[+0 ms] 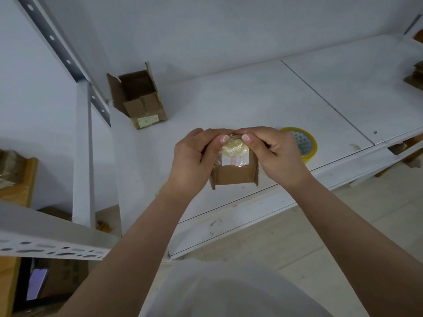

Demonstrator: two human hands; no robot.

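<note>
Head view, as I read it from the remote station. The left hand (192, 161) and right hand (277, 154) both hold a small cardboard box (235, 175) over the front part of the white shelf board (229, 99). On each hand the fingers curl over the box's top edge and the thumb tip presses its near face, so the grip is narrow and closed round the box. I cannot tell whether the box's base rests on the board. A patch of yellowish tape (233, 148) covers a white label (234, 160) on that face.

The board is matt white, scuffed and speckled, with a dark seam (327, 101) dividing it into two panels. A roll of tape (306, 143) lies flat just beyond the right hand. An open cardboard box (139, 99) stands well apart, at the back left near the plain pale wall (206, 30).

A white upright post (83, 145) and a slotted beam (45, 245) frame the left side. Beige floor tiles (343, 213) show below the shelf's front edge. Stacked cardboard (415, 74) sits at the far right. A phone (36, 283) glows at the lower left.
</note>
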